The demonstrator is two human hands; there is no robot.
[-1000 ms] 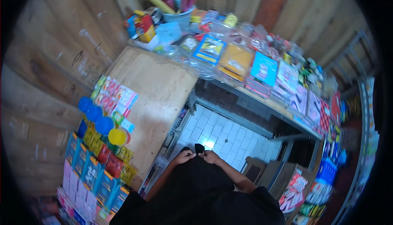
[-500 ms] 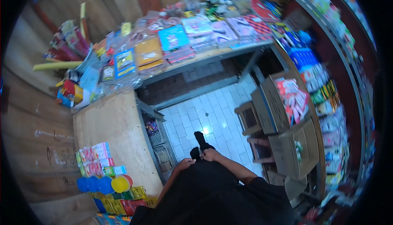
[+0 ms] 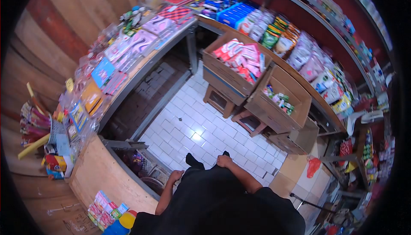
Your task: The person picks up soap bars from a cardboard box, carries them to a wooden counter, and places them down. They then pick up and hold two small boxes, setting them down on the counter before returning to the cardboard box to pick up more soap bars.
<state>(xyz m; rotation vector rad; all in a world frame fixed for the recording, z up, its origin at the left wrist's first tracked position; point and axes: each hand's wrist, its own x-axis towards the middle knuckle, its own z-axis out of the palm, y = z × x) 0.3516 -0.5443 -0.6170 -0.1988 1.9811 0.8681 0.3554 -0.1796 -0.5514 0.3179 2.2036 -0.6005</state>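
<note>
My left hand point(image 3: 175, 176) hangs low beside the black clothing point(image 3: 201, 196), close to the wooden counter's inner edge. Its fingers are curled, and whatever they might hold is too small to make out. Farther right, my right hand point(image 3: 224, 161) is closed against the dark clothing over my leg, its fingertips hidden. One black-covered foot point(image 3: 193, 161) shows on the white tiles between the hands. The tip of the other foot point(image 3: 226, 153) appears just past my right hand.
Ahead, a cardboard box point(image 3: 224, 75) of pink and red packets rests on a wooden stool point(image 3: 219, 102). Beside it stands another box point(image 3: 274, 114) with small packs. Packaged goods line the counter point(image 3: 115, 177) and shelves. A red plastic bag point(image 3: 313, 166) lies at right.
The view has swung right, bringing the boxes toward the middle. My hands, together near my feet before, are now apart, and my feet are farther apart too.
</note>
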